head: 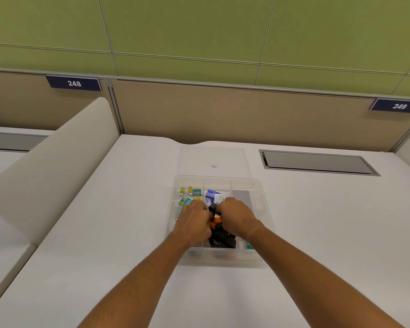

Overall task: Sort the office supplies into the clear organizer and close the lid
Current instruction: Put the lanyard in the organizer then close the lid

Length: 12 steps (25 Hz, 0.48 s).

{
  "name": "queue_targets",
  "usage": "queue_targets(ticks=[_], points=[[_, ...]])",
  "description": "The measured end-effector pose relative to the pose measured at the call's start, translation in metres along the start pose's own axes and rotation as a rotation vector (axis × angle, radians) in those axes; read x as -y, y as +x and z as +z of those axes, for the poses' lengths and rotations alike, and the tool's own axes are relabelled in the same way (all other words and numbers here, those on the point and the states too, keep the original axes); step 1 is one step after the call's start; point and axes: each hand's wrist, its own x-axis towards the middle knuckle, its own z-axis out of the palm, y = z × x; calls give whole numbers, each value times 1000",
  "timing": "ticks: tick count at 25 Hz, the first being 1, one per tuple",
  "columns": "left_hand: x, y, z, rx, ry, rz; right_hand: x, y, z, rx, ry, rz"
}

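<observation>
While both hands are working inside the clear organizer (219, 183) at centre frame, the sorting step is looking like it is in hand, not the closing step. Left hand (194, 220) is sitting over the left-middle of the bin with fingers curled down; what they are pinching, if anything, I cannot tell, since the knuckles are hiding the tips. Right hand (237, 215) is curling round a dark object (213, 207) between the 2 hands, fingers narrow. Just below the hands an orange-and-black item (219, 233), maybe a stapler or tape dispenser, is lying in the middle compartment, touching or nearly touching both hands; exact contact is unclear.

Small yellow and teal boxes (189, 195) are sitting in the upper-left compartment. A blue-and-white box (213, 197) is lying in the middle compartment just above the hands. A teal bit (249, 246) is showing at the lower right of the bin, too hidden to name.

The clear lid (213, 157) is lying flat on the desk (128, 209) just above the organizer, apart from it, so closing is not yet done. Number plates 248 (74, 83) and 249 (399, 106) are showing on the partition (223, 110).

Next move, by my judgement: settle the dark piece into its compartment, let go, clear both hands out, then reach up-frame for the lid and seat it square on the rim.
</observation>
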Motion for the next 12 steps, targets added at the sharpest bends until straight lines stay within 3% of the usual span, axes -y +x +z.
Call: queue_targets(ticks=[6, 10, 12], points=[[8, 1, 2, -28, -61, -3, 2, -2, 0, 135, 81, -18], [28, -2, -4, -177, -115, -104, -15, 4, -25, 10, 219, 53], [41, -3, -8, -216, -97, -190, -26, 5, -35, 64, 264, 31]])
